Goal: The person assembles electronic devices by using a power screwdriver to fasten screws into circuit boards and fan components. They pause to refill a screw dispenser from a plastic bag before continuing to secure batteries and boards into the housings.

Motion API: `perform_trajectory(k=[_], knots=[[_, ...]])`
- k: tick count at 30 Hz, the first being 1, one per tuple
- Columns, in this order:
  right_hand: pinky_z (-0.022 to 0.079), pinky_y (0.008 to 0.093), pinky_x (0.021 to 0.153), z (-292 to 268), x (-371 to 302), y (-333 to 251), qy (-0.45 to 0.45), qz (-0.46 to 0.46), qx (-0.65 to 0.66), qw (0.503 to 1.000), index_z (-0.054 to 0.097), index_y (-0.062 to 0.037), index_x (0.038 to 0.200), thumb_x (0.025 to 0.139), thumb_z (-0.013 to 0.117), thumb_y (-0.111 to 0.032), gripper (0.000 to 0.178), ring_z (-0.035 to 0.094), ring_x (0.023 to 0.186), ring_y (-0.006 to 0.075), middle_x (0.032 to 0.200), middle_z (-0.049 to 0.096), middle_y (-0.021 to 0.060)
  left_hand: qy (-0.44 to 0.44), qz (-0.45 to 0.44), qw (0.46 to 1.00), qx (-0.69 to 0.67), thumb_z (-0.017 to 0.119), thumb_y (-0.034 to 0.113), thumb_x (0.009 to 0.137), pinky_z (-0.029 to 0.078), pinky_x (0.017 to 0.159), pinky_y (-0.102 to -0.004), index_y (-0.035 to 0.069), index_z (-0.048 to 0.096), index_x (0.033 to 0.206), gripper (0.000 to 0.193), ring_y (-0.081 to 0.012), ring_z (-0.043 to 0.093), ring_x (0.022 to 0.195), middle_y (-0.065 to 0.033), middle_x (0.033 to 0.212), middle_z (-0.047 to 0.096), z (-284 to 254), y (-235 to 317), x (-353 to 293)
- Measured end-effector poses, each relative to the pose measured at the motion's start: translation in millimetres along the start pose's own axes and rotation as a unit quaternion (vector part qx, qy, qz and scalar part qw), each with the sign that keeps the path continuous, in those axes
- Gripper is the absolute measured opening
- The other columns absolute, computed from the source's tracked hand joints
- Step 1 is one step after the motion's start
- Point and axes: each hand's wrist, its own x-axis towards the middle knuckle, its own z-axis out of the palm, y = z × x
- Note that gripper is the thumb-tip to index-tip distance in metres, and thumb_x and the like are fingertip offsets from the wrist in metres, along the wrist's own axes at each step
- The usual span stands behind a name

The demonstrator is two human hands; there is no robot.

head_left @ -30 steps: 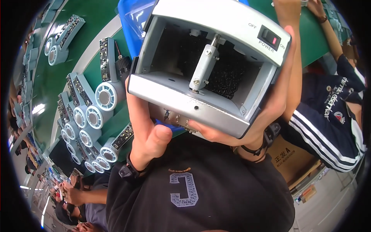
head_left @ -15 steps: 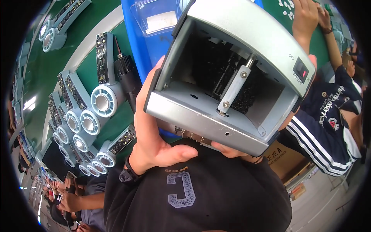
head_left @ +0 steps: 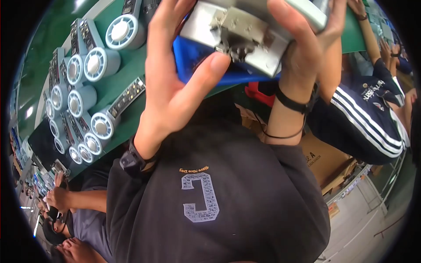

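A silver-grey metal housing (head_left: 199, 28) is held up at the top of the view, and its upper part is cut off. A brownish metal bracket (head_left: 245, 27) with a dark mechanism is fixed on the side facing me. My left hand (head_left: 169, 87) holds the housing's left side, fingers running up along it and the thumb reaching toward the mechanism. My right hand (head_left: 307, 48) grips the right side, with its fingers bent over a pale curved casing part (head_left: 309, 12).
A blue bin (head_left: 186, 59) lies below the housing. On the green table (head_left: 131, 105) at left stand several light-blue round-ended parts (head_left: 101, 63) with circuit boards. A red object (head_left: 258, 93) and a cardboard box (head_left: 324, 160) are lower right. Co-workers sit on both sides.
The housing has moved up and tipped, so its open cavity and switch no longer show and the metal mechanism does. Both hands rose with it; my right hand and wrist are now visible.
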Motion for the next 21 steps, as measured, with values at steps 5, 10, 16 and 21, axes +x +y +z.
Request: perform_trajectory(k=[5,10,16,21], knots=[[0.041,0.0374,0.112,-6.4,-16.4,5.2,0.039,-0.011,0.035,0.999,0.029,0.0057,0.156,0.069,0.087,-0.019,0.107,0.052,0.131,0.0283,0.145,0.048,0.0187,-0.073,0.042,0.985,0.15,0.072,0.02,0.096,0.033,0.121,-0.0407,-0.007,0.028,0.159,0.082,-0.0354,0.045,0.145,-0.0279,0.157,0.042,-23.6,-6.8,-5.3],[0.041,0.038,0.115,-17.5,-29.7,-6.8,-0.007,0.015,-0.008,1.0,0.026,0.0035,0.158,0.075,0.086,-0.021,0.105,0.05,0.134,0.0295,0.146,0.047,0.016,-0.079,0.207,0.923,0.315,0.082,0.03,0.09,0.042,0.114,-0.0429,-0.007,0.03,0.158,0.093,-0.0347,0.056,0.133,-0.0256,0.151,0.05,-57.5,-40.1,-22.3],[0.046,0.0331,0.106,-3.5,-58.9,-13.2,0.068,-0.05,-0.068,0.994,0.035,0.0045,0.15,0.084,0.08,-0.009,0.081,0.056,0.125,0.0266,0.136,0.054,0.0165,-0.117,0.243,0.931,0.247,0.081,0.007,0.085,0.048,0.105,-0.0416,0.001,0.06,0.138,0.057,-0.0298,0.06,0.127,-0.0168,0.139,0.063,-104.9,-40.7,-68.3],[0.051,0.0273,0.09,21.9,-131.0,-10.2,0.117,-0.15,-0.141,0.972,0.05,0.0048,0.136,0.089,0.074,0.005,0.053,0.062,0.105,0.0188,0.115,0.064,0.0165,-0.055,0.307,0.839,0.445,0.082,0.007,0.08,0.047,0.101,-0.0427,0.007,0.072,0.123,0.043,-0.0235,0.064,0.119,-0.0058,0.124,0.071,-157.8,-23.3,-90.4]])
